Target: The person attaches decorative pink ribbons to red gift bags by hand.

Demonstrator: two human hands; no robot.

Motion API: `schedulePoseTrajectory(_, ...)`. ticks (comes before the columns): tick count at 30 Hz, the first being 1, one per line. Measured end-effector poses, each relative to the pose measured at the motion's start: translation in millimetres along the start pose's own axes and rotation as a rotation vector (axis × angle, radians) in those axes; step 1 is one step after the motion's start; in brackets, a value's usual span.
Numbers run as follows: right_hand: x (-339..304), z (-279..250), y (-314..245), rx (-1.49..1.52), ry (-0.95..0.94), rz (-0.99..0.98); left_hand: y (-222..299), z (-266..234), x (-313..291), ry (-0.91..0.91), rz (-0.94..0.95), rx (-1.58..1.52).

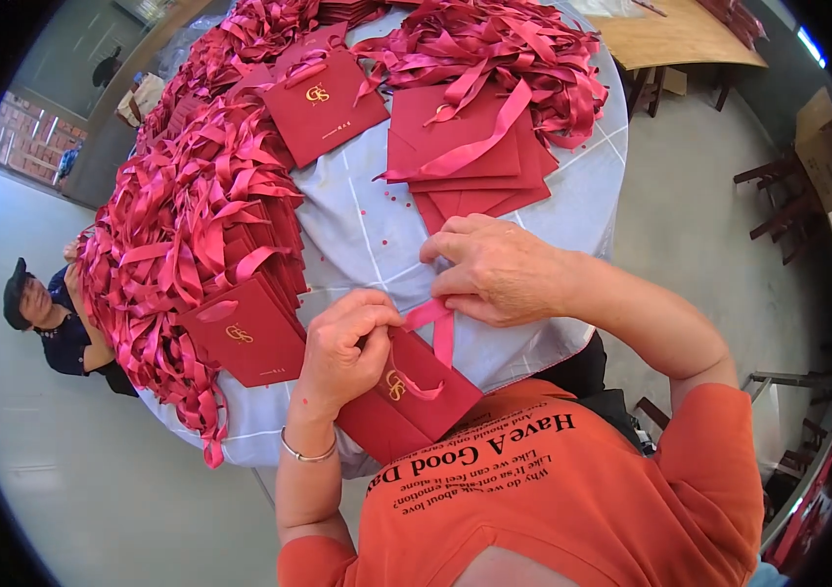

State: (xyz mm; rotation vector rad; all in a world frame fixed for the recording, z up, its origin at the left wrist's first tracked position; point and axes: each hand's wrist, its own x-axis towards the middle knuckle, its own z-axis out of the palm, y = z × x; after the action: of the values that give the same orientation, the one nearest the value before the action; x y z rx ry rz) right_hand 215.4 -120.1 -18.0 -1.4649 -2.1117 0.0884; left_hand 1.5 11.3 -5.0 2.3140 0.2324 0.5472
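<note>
A red paper gift bag (414,411) with a gold emblem lies at the table's near edge, against my body. My left hand (345,344) is closed over the bag's upper left side, its fingertips on a pink satin ribbon (443,338). On the other side, my right hand (499,269) pinches the same ribbon between thumb and fingers. The ribbon runs between both hands, and one length drops toward the bag. Just left of my left hand lies another red gift bag (249,333) with a gold emblem.
A round table with a pale checked cloth (357,235) holds heaped ribboned bags (191,215) at left and more red bags (465,137) at the far side. Another person (64,318) is at the table's left. A wooden table (680,39) and stools (783,201) stand at right.
</note>
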Motion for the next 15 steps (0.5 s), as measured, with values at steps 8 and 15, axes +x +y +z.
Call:
schedulePoseTrajectory(8,-20,-19,-1,0.088,-0.002,0.063,-7,-4,0,0.056,0.012,0.007)
schedulePoseTrajectory(15,-30,-16,3,0.149,0.036,0.171,-13,6,-2,0.079,0.040,0.042)
